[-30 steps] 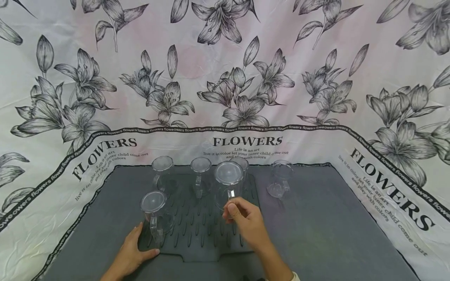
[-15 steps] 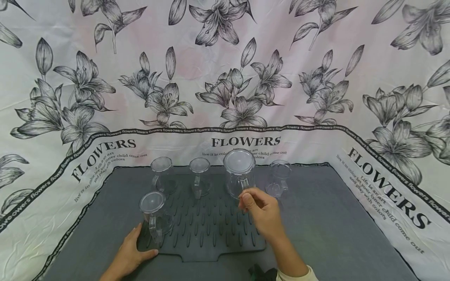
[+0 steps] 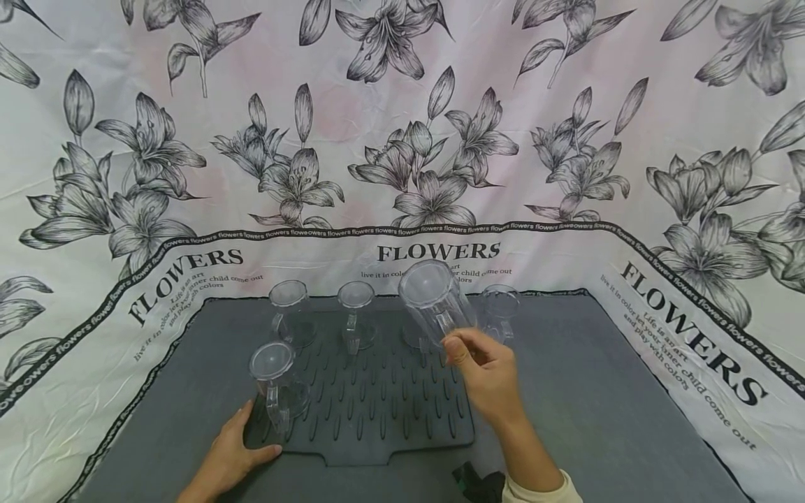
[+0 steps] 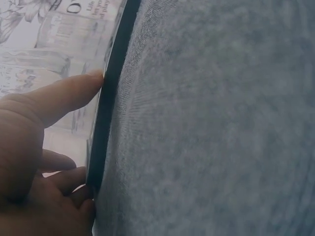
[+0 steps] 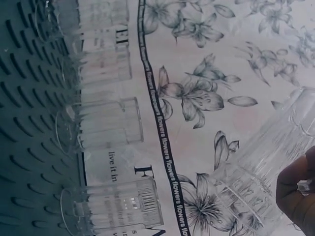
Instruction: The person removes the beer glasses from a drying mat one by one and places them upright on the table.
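My right hand [image 3: 484,370] pinches the handle of a clear glass mug [image 3: 430,286] in the air above the back right of a dark ridged drying mat [image 3: 371,447]. That mug is base-up and tilted; the right wrist view shows its side [image 5: 246,182]. On the mat, another mug [image 3: 273,370] stands base-up at the front left, with two more mugs [image 3: 291,307] along the back left. A mug [image 3: 415,335] behind the raised one is partly hidden. At the mat's front left corner, my left hand [image 3: 229,450] grips the edge, its thumb [image 4: 74,96] against the rim.
Right of the mat, one more clear mug [image 3: 501,307] stands on the grey cloth [image 3: 597,391], partly behind the raised mug. A flower-printed curtain [image 3: 440,140] hangs behind. Something dark [image 3: 479,483] lies beside the right forearm.
My right hand has moved right and up, away from the mat, carrying the mug. The mug has gone from upright base-up to tilted. The left hand keeps its place.
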A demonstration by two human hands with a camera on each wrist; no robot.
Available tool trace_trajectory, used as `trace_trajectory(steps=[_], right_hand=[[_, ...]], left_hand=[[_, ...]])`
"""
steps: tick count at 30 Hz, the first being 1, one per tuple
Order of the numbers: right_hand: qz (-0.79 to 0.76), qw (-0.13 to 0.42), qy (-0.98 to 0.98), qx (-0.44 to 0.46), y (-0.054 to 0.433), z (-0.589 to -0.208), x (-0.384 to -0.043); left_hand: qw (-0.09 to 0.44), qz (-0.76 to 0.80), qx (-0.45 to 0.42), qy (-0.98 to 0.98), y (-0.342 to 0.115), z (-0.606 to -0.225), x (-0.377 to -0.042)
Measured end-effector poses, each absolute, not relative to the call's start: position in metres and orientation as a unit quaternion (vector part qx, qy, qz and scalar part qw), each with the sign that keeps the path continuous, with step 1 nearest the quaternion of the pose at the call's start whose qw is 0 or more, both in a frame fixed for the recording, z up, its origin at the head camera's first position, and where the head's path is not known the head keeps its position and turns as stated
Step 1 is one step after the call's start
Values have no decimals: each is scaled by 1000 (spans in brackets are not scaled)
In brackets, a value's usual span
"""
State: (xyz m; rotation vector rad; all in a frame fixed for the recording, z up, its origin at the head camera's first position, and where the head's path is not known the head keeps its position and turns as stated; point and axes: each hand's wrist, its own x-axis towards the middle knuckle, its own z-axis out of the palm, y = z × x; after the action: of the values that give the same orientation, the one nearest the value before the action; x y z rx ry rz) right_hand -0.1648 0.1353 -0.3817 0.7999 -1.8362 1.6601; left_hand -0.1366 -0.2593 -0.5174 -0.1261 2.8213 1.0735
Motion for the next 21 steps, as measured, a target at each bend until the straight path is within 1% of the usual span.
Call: trace_trajectory(steps=[4,7,11,15,21], right_hand=[[611,302,-661,313,138,-381,-165],[588,342,-650,340,139,-379,-166],[551,379,-649,361,138,-370,-161],[536,391,-656,360,137,-364,-155],[500,410,-676,354,143,-378,-164]], left_hand=[[62,358,-45,930,-260,-516,-136],[61,367,-48,927,-262,-514,-134],[53,378,-45,923,-264,-510,-131],[40,371,-42,927,-266,-505,-130],[32,377,-47,924,-273,-488,-129]])
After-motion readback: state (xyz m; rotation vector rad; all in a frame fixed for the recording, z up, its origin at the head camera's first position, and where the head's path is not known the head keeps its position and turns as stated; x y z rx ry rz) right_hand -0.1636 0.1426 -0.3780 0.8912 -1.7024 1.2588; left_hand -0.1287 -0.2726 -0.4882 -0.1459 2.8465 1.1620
